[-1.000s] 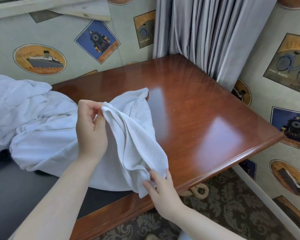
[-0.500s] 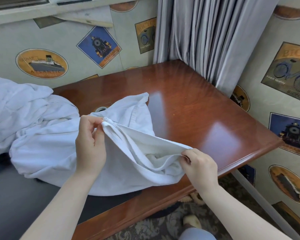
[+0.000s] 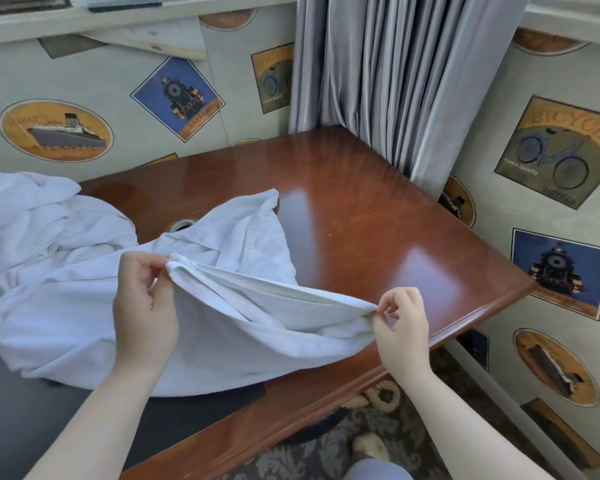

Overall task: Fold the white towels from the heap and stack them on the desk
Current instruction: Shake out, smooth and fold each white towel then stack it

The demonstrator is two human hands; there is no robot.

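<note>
A white towel [image 3: 257, 306] is stretched between both hands above the wooden desk [image 3: 378, 216]. My left hand [image 3: 142, 303] pinches one corner of its upper edge. My right hand [image 3: 400, 323] pinches the other corner near the desk's front edge. The towel's body sags below the taut edge onto the desk. A heap of white towels [image 3: 32, 230] lies on the desk's left side, and the held towel overlaps it.
A grey curtain [image 3: 395, 81] hangs at the desk's far right corner. Patterned walls close in behind and on the right. A dark mat [image 3: 21, 410] covers the desk's near left part. A round cable hole [image 3: 182, 225] shows behind the towel. Patterned carpet [image 3: 326, 452] lies below.
My right hand slid along the towel's edge to the right and took the far corner, drawing the edge taut. My left hand kept its pinch.
</note>
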